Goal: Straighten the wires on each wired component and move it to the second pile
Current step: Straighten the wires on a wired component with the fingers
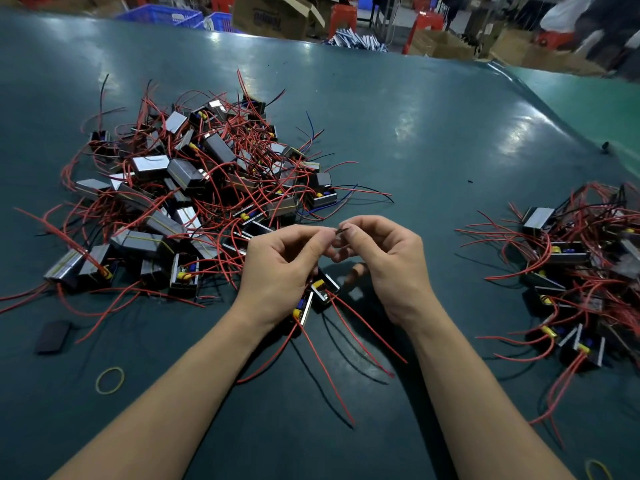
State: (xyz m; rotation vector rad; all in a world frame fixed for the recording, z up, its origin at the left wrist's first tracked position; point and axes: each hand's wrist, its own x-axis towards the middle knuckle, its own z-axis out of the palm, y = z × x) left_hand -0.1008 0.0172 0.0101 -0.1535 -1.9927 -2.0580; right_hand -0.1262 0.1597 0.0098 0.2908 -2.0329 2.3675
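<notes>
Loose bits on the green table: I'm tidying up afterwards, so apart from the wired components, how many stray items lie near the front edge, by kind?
Yellow rubber bands: 2
Flat black rectangular piece: 1
Total: 3

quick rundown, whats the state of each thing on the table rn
left hand: fingers curled, holding the component
right hand: pinching a dark wire tip
component: held above the table, red wires hanging down
left pile: big, wires tangled
right pile: smaller
rubber band: lying loose
</notes>
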